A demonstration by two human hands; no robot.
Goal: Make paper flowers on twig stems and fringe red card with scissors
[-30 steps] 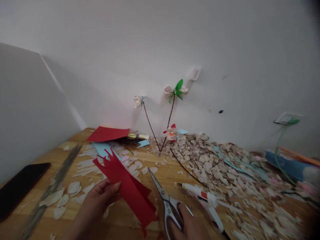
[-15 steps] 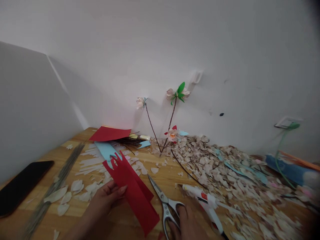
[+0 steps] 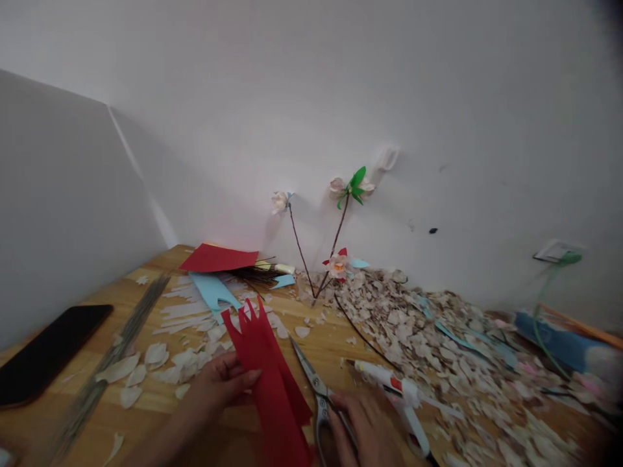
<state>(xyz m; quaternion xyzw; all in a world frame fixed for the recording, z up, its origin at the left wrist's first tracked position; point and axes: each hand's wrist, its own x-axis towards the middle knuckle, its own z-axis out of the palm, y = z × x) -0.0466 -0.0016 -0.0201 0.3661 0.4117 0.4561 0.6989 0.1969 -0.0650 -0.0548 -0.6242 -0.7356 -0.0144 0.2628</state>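
My left hand [image 3: 231, 383] pinches a folded piece of red paper [image 3: 277, 395] near its left edge, thumb on top. The paper's upper end is cut into several pointed, curved strips. To its right, silver scissors [image 3: 316, 383] lie close over the table with their blades together, tips pointing away and to the left. My right hand [image 3: 365, 425] has its fingers over the scissors' handles; part of the loops is hidden beneath them. Just right of that hand lies a white hot glue gun [image 3: 389, 379].
Loose dried petals [image 3: 389, 311] are heaped on the right. Handmade flowers on twigs [image 3: 335, 240] stand by the wall. On the left are a black phone [image 3: 53, 350], a bundle of thin wires [image 3: 131, 331], a red sheet [image 3: 219, 258] and cut light-blue paper [image 3: 211, 292].
My left hand and the red paper have shifted right and slightly down in view. My right hand's fingers have moved from inside the scissors' loops to lie across the handles.
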